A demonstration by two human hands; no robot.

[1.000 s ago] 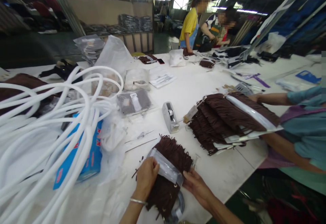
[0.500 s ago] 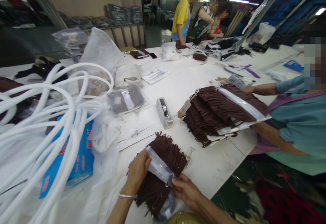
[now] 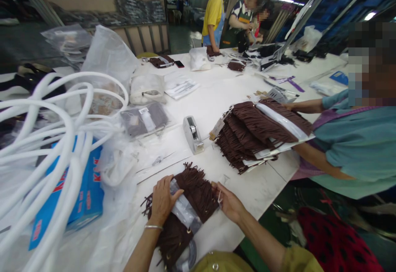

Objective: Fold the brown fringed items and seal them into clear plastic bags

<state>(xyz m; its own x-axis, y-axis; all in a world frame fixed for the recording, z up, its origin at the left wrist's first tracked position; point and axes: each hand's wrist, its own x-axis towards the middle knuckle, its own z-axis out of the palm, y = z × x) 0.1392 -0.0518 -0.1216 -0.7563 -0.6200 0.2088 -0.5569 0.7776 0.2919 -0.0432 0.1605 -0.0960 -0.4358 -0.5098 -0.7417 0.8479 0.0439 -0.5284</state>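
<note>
A dark brown fringed piece (image 3: 198, 189) lies on the table in front of me, with a clear plastic strip (image 3: 185, 211) across its middle and small gold-coloured rings. My left hand (image 3: 163, 201) rests over its left part, fingers laid out and thumb apart on the plastic. At the right edge of the fringe my right hand (image 3: 229, 202) pinches a small, pale, shiny bit (image 3: 219, 197), too small to name. Part of the piece is hidden under my left hand. A grey looped band (image 3: 188, 255) shows at its near end.
A tape dispenser (image 3: 193, 135) stands beyond the piece. To the right, a co-worker (image 3: 355, 140) holds a stack of brown fringed pieces (image 3: 260, 131). White tubing (image 3: 71, 140) coils over a blue box (image 3: 83, 197) at left. Bagged goods (image 3: 145, 119) lie behind.
My right hand has moved from the plastic strip up to the fringe's right edge and now pinches there. My left hand has gone from gripping the strip to lying flat. The view has shifted slightly.
</note>
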